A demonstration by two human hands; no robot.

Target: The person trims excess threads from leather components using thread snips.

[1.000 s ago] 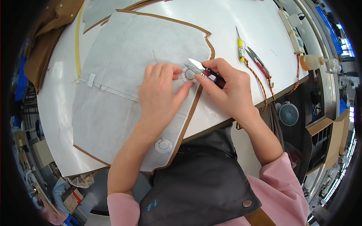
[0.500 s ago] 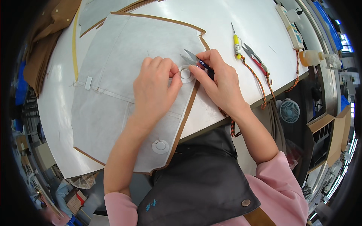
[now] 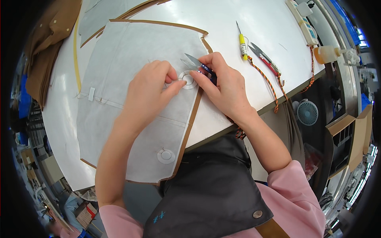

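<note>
A large panel (image 3: pixel 115 67) with a whitish backing and brown edges lies on the white table under both hands. My right hand (image 3: pixel 227 85) grips dark blue thread snips (image 3: pixel 193 60), their blades parted and pointing left, just above a white ring patch (image 3: pixel 188 84) near the panel's right edge. My left hand (image 3: pixel 149 91) is beside that patch, its fingers curled and the thumb reaching toward the ring. Whether a thread lies between its fingertips is too small to make out. A second round patch (image 3: pixel 166 156) sits lower on the panel.
Right of my hands lie a yellow-handled awl (image 3: pixel 243 45) and red-handled snips (image 3: pixel 266 61), both on braided cords. A power strip (image 3: pixel 303 23) and an amber bottle (image 3: pixel 326 54) stand along the far right. Brown pieces (image 3: pixel 49 43) are heaped at the left. More panels (image 3: pixel 101 18) lie behind.
The view has shifted slightly. My left thumb and forefinger, pressed together before, now show a small gap, with the thumb nearer the ring patch. The snips stay in my right hand.
</note>
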